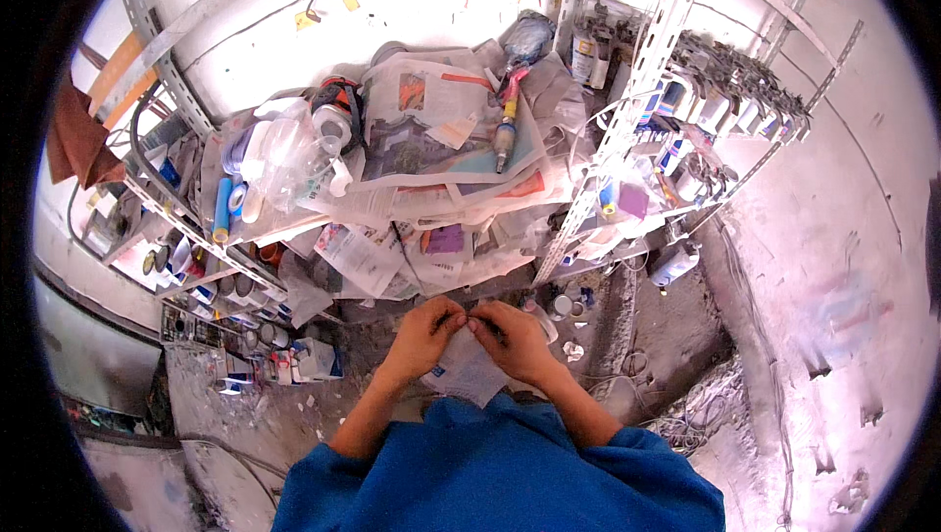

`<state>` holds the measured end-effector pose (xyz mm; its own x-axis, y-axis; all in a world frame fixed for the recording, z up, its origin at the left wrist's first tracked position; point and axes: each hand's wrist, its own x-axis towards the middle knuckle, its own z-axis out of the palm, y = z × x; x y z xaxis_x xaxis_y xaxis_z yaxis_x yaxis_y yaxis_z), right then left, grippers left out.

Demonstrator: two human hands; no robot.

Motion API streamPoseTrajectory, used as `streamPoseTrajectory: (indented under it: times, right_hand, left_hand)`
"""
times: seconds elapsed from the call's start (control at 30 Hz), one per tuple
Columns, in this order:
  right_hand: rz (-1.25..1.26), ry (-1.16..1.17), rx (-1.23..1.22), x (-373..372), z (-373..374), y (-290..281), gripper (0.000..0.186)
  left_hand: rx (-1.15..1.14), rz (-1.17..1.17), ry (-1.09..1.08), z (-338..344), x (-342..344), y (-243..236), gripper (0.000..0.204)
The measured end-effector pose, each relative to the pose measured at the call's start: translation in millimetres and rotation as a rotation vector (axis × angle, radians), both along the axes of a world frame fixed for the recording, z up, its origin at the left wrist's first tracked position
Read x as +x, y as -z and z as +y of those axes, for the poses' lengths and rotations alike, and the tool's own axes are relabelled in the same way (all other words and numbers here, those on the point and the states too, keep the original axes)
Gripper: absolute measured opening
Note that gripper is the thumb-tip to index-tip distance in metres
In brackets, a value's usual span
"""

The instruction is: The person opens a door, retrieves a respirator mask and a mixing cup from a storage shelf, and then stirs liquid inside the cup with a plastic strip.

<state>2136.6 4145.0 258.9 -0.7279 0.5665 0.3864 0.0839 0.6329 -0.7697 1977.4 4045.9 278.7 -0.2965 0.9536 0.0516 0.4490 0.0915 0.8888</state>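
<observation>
My left hand (424, 341) and my right hand (510, 341) meet at the fingertips in front of my body, both pinching the upper edge of a thin pale sheet (466, 375) that hangs down between them over my blue shirt (500, 473). The fingertips partly hide what they hold. Above them is a shelf piled with newspapers (402, 160), with a tool with a yellow and red body (508, 120) lying on top.
Metal racks stand left and right, holding cans, bottles (676, 263), a blue roll (222, 209) and bundled plastic (294, 169). Small containers (304, 361) and loose cables (637, 385) lie on the dusty floor (235, 414). A white wall (833, 287) is at the right.
</observation>
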Motion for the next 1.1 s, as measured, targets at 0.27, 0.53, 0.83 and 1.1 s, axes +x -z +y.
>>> streamPoseTrajectory:
  times: [0.27,0.53,0.83,1.1]
  right_hand:
    - [-0.023,0.019,-0.105,-2.5,3.5,2.9,0.016]
    - [-0.005,-0.002,-0.214,-2.0,-2.1,0.7,0.016]
    - [0.026,-0.002,-0.278,0.0,-9.3,-1.3,0.018]
    - [0.011,0.005,-0.285,0.3,-11.4,1.1,0.016]
  left_hand:
    - [0.127,0.074,0.025,0.3,6.1,-2.3,0.018]
    - [0.185,0.266,0.123,0.3,-0.4,1.4,0.018]
    - [0.155,0.323,0.116,-0.8,-1.0,1.0,0.020]
    - [0.195,0.146,0.099,-3.5,-4.2,5.5,0.014]
